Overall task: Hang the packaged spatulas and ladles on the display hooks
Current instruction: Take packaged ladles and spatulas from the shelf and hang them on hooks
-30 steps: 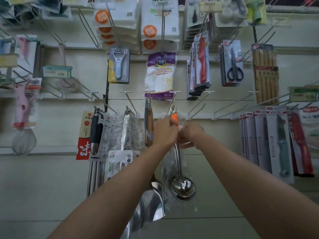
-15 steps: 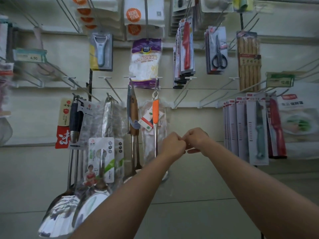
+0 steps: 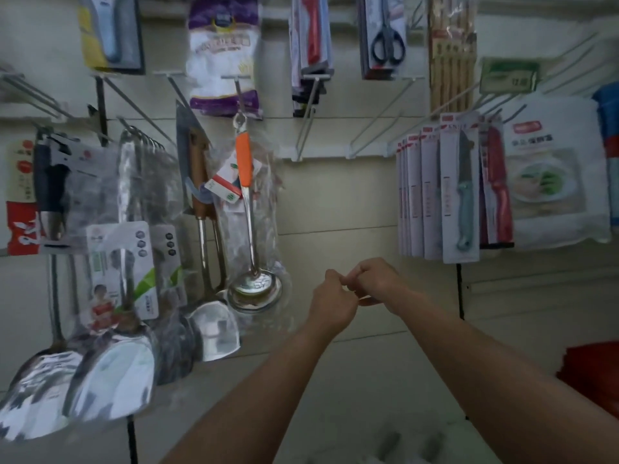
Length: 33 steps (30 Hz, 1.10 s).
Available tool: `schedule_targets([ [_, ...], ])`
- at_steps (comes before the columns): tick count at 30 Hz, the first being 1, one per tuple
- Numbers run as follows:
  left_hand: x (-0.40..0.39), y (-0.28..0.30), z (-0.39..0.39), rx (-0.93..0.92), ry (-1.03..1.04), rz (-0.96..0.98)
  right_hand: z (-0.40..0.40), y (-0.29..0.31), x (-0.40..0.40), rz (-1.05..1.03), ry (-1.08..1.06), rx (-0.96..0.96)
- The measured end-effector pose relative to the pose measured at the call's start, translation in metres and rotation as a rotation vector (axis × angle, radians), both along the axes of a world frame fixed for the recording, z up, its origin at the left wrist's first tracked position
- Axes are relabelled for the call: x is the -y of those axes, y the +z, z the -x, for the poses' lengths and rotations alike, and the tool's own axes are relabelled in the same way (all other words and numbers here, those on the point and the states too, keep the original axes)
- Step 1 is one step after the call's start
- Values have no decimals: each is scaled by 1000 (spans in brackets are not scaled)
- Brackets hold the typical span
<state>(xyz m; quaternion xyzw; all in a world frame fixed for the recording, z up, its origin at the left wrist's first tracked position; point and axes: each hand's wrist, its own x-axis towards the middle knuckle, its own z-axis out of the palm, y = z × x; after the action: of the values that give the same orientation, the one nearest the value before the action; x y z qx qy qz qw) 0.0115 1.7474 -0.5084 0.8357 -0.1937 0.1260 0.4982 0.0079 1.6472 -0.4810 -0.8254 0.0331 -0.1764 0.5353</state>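
Observation:
An orange-handled ladle in a clear bag hangs on a wall hook, its bowl at the bottom. Left of it hangs a wooden-handled spatula, and further left several packaged steel spatulas crowd other hooks. My left hand and my right hand are held together in front of the wall, right of and below the ladle, clear of it. Both are closed, fingertips touching each other, and I see no utensil in either.
Empty white hooks stick out right of the ladle. Carded knives hang at the right, scissors, a peeler and a white bag above. Something red lies at the lower right.
Both hands let go of the ladle's handle at the hook and dropped down to the right, staying together. The ladle now hangs free. The view tilted downward.

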Motion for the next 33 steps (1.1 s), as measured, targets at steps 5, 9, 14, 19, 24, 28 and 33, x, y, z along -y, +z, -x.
schedule_targets([
  [5,0,-36,-20,-85,16,40,-21,-45,6,-57,-17,-55],
  [9,-5,-71,-40,-170,34,68,-39,-90,5,-96,2,-137],
  [14,-14,-120,-65,-280,61,122,-55,-143,3,-145,11,-224],
  [19,-15,-175,-85,-452,59,247,-75,-201,9,-141,8,-347],
  [24,-2,-241,-102,-637,92,288,-96,-246,24,-128,-7,-489],
  [28,11,-270,-114,-669,56,202,-105,-285,36,-146,-46,-583],
  [33,33,-312,-117,-707,23,23,-113,-323,64,-127,-136,-679],
])
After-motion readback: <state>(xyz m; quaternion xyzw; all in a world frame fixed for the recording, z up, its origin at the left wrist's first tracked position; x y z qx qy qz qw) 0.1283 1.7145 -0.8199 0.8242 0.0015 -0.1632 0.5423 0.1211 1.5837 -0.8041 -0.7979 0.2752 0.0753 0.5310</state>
